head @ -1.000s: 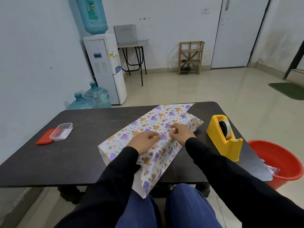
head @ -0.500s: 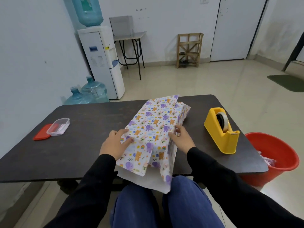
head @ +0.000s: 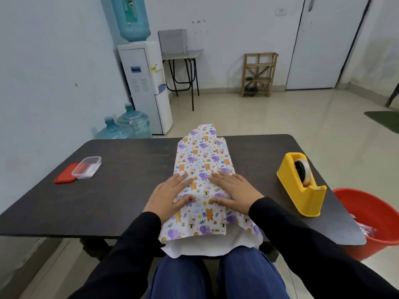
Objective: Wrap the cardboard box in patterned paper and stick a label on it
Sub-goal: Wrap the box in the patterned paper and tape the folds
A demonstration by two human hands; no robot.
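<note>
2 hands lie flat on the patterned paper (head: 203, 160), mid-table, fingers straight & spread, palms down. L hand (head: 167, 196) presses the paper's left edge, fingertips pointing inward. R hand (head: 234, 192) presses opposite it, nr the right edge, w/ a narrow strip of paper between the 2 sets of fingertips. Neither hand pinches or grips.

Paper runs lengthwise away from the person, from the near edge of the dark table (head: 121, 190) to the far edge, w/ 1 flap folded over on top. Cardboard box is hidden under the wrap; can't tell its outline. Near end of the paper overhangs the table edge above the lap, white underside showing. Far end pokes past the table's far edge.

Yellow tape dispenser (head: 301, 184) sits on the table to the right, well apart from the paper, roll loaded. At far left on the table, a clear plastic tub (head: 86, 167) overlaps a red lid (head: 64, 175). Red bucket (head: 371, 214) stands on the floor by the table's right corner, pinkish scraps (head: 366, 230) inside.
</note>
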